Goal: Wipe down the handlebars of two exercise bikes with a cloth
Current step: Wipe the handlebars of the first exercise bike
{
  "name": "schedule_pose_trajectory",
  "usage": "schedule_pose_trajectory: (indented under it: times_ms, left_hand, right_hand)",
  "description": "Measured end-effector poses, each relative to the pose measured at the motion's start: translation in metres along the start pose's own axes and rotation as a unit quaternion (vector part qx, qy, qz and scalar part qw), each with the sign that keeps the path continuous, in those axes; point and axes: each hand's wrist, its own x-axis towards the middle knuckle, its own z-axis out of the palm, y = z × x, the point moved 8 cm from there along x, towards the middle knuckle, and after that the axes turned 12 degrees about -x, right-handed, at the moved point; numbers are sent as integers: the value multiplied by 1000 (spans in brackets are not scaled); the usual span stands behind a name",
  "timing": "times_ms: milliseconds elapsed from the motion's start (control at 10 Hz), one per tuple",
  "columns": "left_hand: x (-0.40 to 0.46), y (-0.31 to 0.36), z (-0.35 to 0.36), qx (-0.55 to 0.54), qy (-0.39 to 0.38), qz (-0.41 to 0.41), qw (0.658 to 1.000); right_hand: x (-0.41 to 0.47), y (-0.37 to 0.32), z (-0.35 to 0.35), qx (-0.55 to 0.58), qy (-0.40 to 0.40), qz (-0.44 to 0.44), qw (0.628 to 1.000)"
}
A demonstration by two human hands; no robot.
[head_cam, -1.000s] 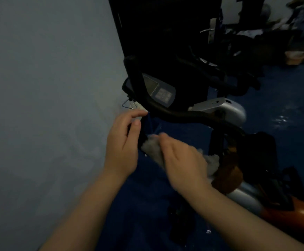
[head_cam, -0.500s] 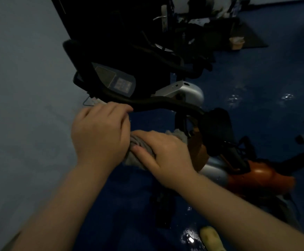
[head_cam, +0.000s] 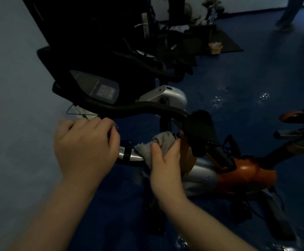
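Note:
The near exercise bike has a black curved handlebar [head_cam: 147, 107], a grey console [head_cam: 100, 89] and an orange and silver body [head_cam: 245, 171]. A silver section of the near handlebar [head_cam: 133, 156] shows between my hands. My left hand [head_cam: 86, 145] curls round the handlebar's left end. A grey cloth [head_cam: 158, 144] is wrapped over the bar just right of the silver section, and my right hand [head_cam: 165, 160] grips it there. A second, dark bike [head_cam: 147, 62] stands behind the first.
A pale blue wall [head_cam: 20, 105] runs close on the left. The floor [head_cam: 238, 87] is glossy blue. A black saddle [head_cam: 200, 129] sits right of the cloth. Another orange machine [head_cam: 296, 124] stands at the right edge. Clutter and a small bin [head_cam: 215, 48] lie at the back.
My right hand has slid the cloth to the right along the bar, away from my left hand, uncovering a silver section. The view has shifted right and down.

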Motion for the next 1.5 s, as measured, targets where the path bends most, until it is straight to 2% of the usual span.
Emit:
schedule_pose_trajectory:
  times_ms: [100, 200, 300, 400, 500, 600, 700, 900, 1100, 1200, 1300, 1400, 1500]
  left_hand:
    - [1, 2, 1, -3, 1, 3, 1000]
    - [1, 1, 1, 3, -4, -8, 1000]
    - [-1, 1, 2, 6, -8, -10, 1000]
    - [0, 0, 3, 1, -9, -2, 1000]
    - [-1, 0, 4, 9, -8, 0, 1000]
    - [0, 0, 4, 11, -2, -7, 1000]
    - [0, -1, 4, 15, 9, -10, 1000]
    - [1, 1, 5, 8, 12, -10, 1000]
    - [1, 3, 3, 12, 13, -15, 1000]
    - [1, 2, 3, 13, 11, -14, 1000]
    - [0, 2, 5, 9, 6, -15, 1000]
    - [1, 1, 3, 3, 8, -20, 1000]
    - [1, 3, 2, 0, 9, -23, 1000]
  right_hand:
    - [39, 10, -8, 60, -15, 112, 992]
    - [48, 5, -11, 92, 9, 125, 988]
    - [13, 14, 6, 140, 56, 104, 983]
    - [22, 22, 9, 106, 47, 114, 987]
    - [70, 6, -3, 1, -20, 119, 993]
    - [70, -6, -9, -166, -28, 80, 983]
    - [37, -8, -7, -205, 8, 0, 979]
    - [72, -14, -12, -300, 6, 73, 951]
    - [59, -3, -12, -253, -23, 71, 964]
    - [82, -15, -5, -219, -36, 89, 971]
    - [86, -22, -9, -241, -3, 62, 969]
    - [44, -15, -12, -219, 25, -20, 975]
    - [-10, -10, 9, -274, 7, -128, 953]
